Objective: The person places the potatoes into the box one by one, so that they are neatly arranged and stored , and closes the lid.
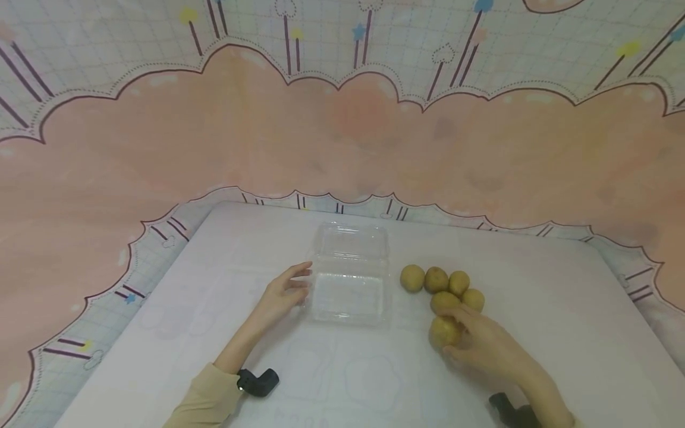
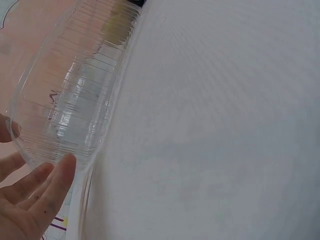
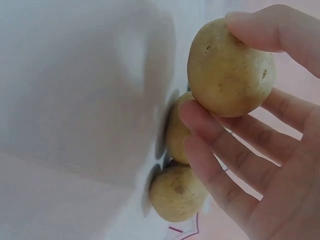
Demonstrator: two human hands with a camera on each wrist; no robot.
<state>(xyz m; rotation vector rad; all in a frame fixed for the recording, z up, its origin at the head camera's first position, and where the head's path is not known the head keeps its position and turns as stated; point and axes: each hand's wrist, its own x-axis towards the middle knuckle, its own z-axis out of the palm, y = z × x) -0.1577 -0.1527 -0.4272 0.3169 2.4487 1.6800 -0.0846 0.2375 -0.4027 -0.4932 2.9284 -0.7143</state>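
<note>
My right hand pinches a potato between thumb and fingers. Up close in the right wrist view, that potato is round and pale yellow-brown, and it appears raised off the table, with two others behind. Beyond it in the head view, several more potatoes lie grouped on the table. A clear plastic clamshell box stands with its lid laid back, at the middle of the table. Relaxed, spread fingers of my left hand are at the box's left side; the fingertips seem to touch its wall.
A white table carries everything. At its back and sides hangs a patterned cloth in peach and pale blue. Black wrist devices sit at the left wrist and the right wrist.
</note>
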